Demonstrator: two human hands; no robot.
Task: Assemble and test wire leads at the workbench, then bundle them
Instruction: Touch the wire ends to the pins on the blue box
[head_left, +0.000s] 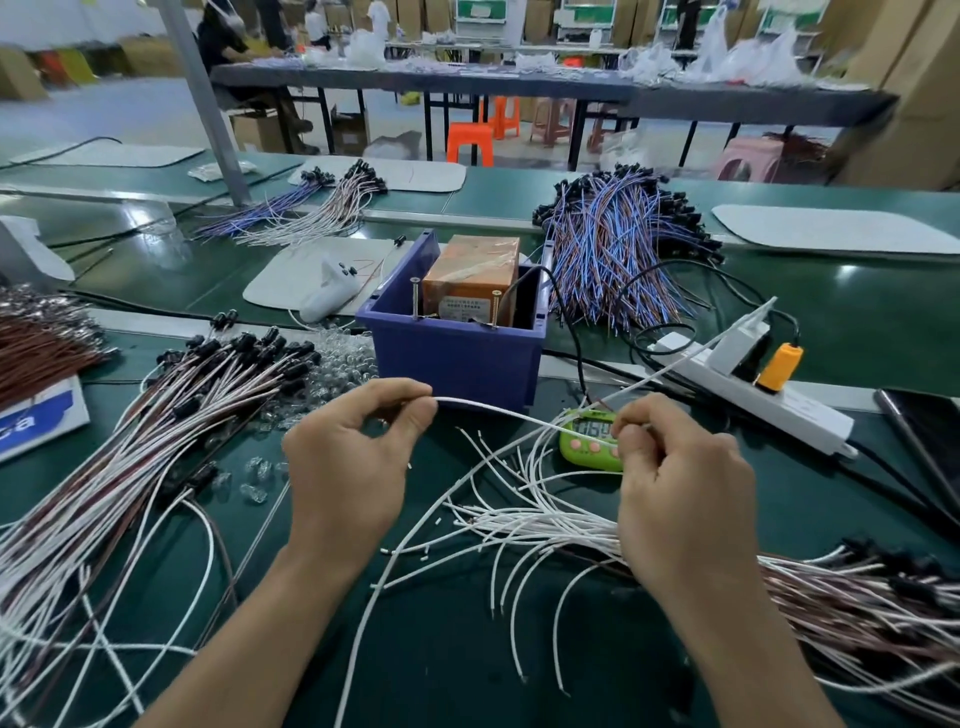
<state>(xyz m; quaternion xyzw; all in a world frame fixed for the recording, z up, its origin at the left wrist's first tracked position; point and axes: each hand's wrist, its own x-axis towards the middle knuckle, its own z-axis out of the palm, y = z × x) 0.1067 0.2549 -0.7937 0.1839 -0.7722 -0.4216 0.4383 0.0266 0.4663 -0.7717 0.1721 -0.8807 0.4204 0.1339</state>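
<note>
Beneath both hands, the green workbench (441, 649) is carrying the whole job; outboard of the left hand (348, 467), a broad spread of white and brown leads (156, 441) is lying fanned across the surface, its black-capped ends pointing away from the person; under the heel of the right hand (680, 488) and running outboard of it, a second bundle of leads (545, 525) is lying, its bare white ends splaying into the gap between the hands; well beyond the right hand, a heap of blue and brown leads (613, 244) is resting on the bench.

Straight ahead of both hands, a blue bin (457, 353) is standing, holding an orange box (470, 280) upright inside it; beyond and outboard of the right hand, a white power strip (753, 395) is lying with an orange plug (777, 366) seated in it; beyond the left hand, clear bulbs (343, 358) are lying scattered against the bin's side; a green timer (587, 441) is lying just past the right fingertips, partly covered by them.

Left hand is pinching a single white wire (498, 410) between thumb and forefinger, remaining fingers curled; right hand is pinching the same wire farther along, fingers curled; that wire is spanning the gap between the hands, clear of the bench, in a shallow curve.
</note>
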